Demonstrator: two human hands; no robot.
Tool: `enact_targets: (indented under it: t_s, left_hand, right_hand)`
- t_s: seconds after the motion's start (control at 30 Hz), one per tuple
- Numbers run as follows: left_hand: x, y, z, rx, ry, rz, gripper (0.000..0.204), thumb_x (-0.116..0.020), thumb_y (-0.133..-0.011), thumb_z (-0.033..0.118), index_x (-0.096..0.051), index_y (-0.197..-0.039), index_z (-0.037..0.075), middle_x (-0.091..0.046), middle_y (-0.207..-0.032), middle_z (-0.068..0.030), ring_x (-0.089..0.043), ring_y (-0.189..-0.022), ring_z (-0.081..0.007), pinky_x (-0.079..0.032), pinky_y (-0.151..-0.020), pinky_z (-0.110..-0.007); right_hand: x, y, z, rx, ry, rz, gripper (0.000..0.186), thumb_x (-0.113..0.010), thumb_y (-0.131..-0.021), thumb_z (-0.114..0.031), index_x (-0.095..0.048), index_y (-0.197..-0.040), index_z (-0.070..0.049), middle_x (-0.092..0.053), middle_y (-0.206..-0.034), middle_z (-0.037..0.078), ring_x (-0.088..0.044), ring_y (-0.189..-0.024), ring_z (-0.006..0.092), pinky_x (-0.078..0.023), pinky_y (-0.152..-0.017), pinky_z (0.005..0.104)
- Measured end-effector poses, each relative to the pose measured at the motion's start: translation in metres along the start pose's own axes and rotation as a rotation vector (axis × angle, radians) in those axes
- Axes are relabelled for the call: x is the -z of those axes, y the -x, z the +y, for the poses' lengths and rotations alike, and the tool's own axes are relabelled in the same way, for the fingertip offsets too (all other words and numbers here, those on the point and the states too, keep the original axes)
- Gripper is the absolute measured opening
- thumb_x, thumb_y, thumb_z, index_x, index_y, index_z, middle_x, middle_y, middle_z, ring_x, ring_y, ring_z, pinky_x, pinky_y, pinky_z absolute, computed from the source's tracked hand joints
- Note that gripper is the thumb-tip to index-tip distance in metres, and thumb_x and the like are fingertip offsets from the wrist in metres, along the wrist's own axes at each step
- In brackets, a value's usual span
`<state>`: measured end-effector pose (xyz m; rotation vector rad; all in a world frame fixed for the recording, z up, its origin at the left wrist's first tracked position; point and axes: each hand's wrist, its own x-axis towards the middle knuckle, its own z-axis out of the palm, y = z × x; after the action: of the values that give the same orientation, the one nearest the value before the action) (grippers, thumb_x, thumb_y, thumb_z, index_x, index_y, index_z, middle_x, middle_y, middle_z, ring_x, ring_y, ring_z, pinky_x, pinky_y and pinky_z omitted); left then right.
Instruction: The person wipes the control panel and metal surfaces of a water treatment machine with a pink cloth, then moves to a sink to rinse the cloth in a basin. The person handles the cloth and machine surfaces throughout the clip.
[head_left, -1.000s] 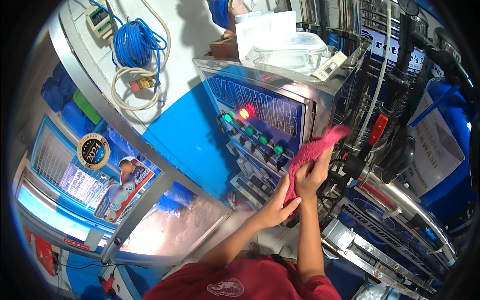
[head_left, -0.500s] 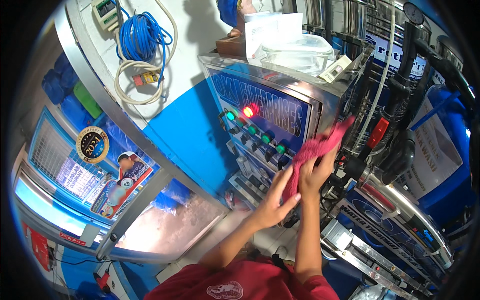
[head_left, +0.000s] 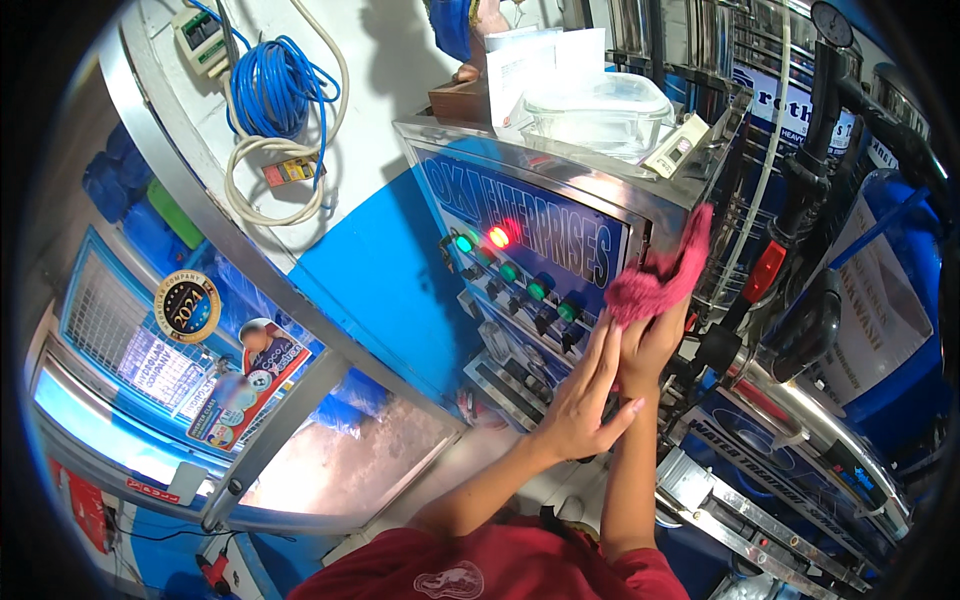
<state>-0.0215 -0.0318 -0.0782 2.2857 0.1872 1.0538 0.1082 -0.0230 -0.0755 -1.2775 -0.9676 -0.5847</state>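
A crumpled pinkish-red cloth (head_left: 660, 285) drapes over the fingers of my right hand (head_left: 650, 355), which grips it in front of the metal control cabinet (head_left: 560, 160). My left hand (head_left: 580, 405) lies close against the right one, its fingers stretched out toward the cloth's lower edge and its thumb pointing right. Whether the left fingertips touch the cloth is hard to tell. The cabinet's blue front panel carries a lit red light (head_left: 498, 237), a lit green light (head_left: 464, 243) and several unlit green buttons, to the left of my hands.
On the cabinet stand a clear lidded container (head_left: 600, 105), a small white meter (head_left: 675, 147) and papers. Pipes with a red valve handle (head_left: 766, 270) and a blue drum (head_left: 880, 330) are at right. A framed glass door (head_left: 330, 400) is at left; blue cable (head_left: 275, 85) hangs on the wall.
The cloth now sits higher and more bunched on my right hand. My left hand has slid off the cloth's lower part, toward the right hand and wrist. The view has shifted slightly.
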Motion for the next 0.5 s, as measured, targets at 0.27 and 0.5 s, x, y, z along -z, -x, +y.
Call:
enact_targets:
  t_s: [0.27, 0.5]
  left_hand:
    - [-0.028, 0.086, -0.030, 0.111, 0.000, -0.019, 0.076, -0.059, -0.091, 0.002, -0.019, -0.155, -0.008, -0.017, -0.161, -0.0299, -0.021, -0.150, -0.0424, -0.024, -0.120, -0.044]
    - [-0.034, 0.096, -0.011, 0.169, 0.144, 0.004, 0.067, -0.055, -0.093, 0.001, -0.026, -0.154, -0.007, -0.022, -0.161, -0.0269, -0.028, -0.149, -0.0384, -0.029, -0.119, -0.042]
  right_hand:
    - [0.011, 0.110, 0.026, -0.279, -0.024, -0.092, 0.056, -0.053, -0.090, -0.001, -0.039, -0.144, 0.007, -0.055, -0.130, 0.027, -0.057, -0.117, 0.0418, -0.042, -0.103, 0.0438]
    - [0.024, 0.111, 0.024, -0.326, -0.022, -0.116, 0.041, -0.055, -0.092, 0.001, -0.054, -0.133, 0.005, -0.064, -0.120, 0.021, -0.064, -0.107, 0.0341, -0.048, -0.096, 0.0396]
